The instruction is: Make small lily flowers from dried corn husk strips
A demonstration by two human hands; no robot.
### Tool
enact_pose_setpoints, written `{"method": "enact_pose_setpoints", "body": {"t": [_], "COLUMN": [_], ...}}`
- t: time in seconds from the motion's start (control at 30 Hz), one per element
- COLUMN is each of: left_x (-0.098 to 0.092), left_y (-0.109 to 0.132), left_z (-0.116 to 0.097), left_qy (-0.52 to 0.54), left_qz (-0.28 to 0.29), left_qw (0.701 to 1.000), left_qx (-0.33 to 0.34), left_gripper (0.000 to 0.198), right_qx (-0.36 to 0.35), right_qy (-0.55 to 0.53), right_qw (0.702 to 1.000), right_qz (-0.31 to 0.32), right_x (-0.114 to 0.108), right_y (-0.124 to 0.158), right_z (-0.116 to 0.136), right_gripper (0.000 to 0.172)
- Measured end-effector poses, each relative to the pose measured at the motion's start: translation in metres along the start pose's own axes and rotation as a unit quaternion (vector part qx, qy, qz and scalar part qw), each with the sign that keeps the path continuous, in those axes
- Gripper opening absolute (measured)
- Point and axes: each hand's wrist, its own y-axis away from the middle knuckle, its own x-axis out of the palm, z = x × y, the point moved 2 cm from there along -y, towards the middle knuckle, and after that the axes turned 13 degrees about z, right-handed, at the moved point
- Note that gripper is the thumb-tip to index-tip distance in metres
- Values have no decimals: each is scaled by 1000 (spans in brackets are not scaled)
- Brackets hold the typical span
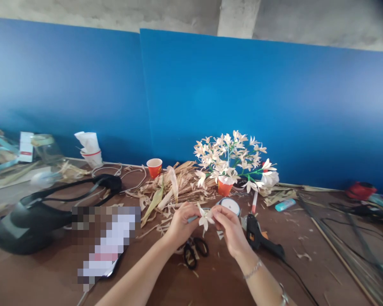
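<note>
A small white husk flower [205, 219] with pointed petals is held between my two hands, above the brown table. My left hand [185, 219] is closed, pinching it from the left, with a bit of something bluish showing at the fingers. From the other side, the fingertips of my right hand [227, 223] are pressed together on a petal. Black-handled scissors [194, 253] lie beneath my hands, their blades partly hidden. A white spool [229, 207] sits just beyond my right hand, and a black glue gun [261, 238] rests to its right.
Behind stands a bunch of white flowers [231, 155] in an orange paper cup [225, 187]. Dried corn husks [169, 189] are piled beside another orange cup [155, 168]. A black headset [32, 225] and a blurred-out phone-like object [110, 244] lie left. A turquoise lighter-like item [285, 205] lies right.
</note>
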Motion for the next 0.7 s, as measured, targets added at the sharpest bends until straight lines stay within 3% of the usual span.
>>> {"method": "enact_pose_setpoints", "body": {"t": [0.23, 0.47, 0.57, 0.7], "left_x": [1, -4, -4, 1], "left_y": [1, 2, 2, 1], "left_z": [5, 6, 6, 7], "left_qy": [18, 15, 22, 58], "left_qz": [-14, -96, -85, -34], "left_qw": [1000, 993, 992, 994], "left_qx": [1, -64, -95, -85], "left_gripper": [9, 14, 18, 14], "right_qx": [16, 5, 20, -37], "right_qy": [-28, -56, -1, 97], "right_qw": [999, 998, 1000, 994], "right_qz": [-8, -25, -18, -25], "right_x": [0, 3, 7, 10], "right_y": [-1, -2, -1, -2], "right_z": [-5, -4, -3, -2], "right_gripper": [20, 30, 24, 15]}}
